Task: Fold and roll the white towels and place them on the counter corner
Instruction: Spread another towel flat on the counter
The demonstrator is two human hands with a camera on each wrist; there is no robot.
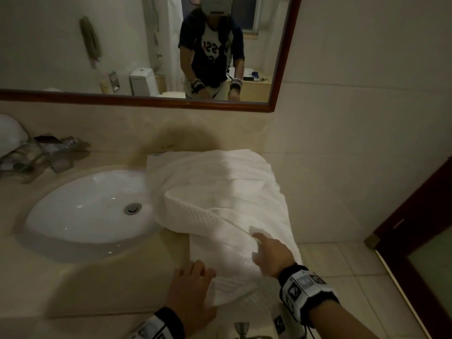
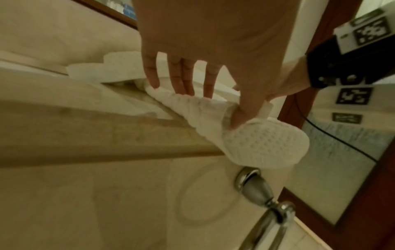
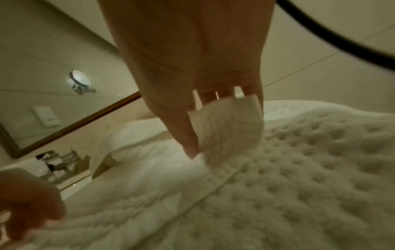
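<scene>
Room: bathroom, dim; beige worktop [image 1: 80, 285] running under a framed mirror [image 1: 146, 100], sink [image 1: 88, 209] to your left.
Towel: white towel [image 1: 220, 189] is lying on the worktop's right end, just beside the sink; near end is hanging over the front edge toward you.
Long axis: running from the back wall toward you, w/ a slight lean to your right.
Left hand [image 1: 189, 289]: fingers are lying straight along the near-left edge; thumb is tucking under the overhang and pinching it.
Right hand [image 1: 271, 255]: pinching a small raised corner flap, farther up the towel.
Nearer hand: left is nearer you, right is nearer the towel's middle.
Next, prob.: you're prepping a lengthwise fold, so the flap needs carrying across the long axis.
</scene>
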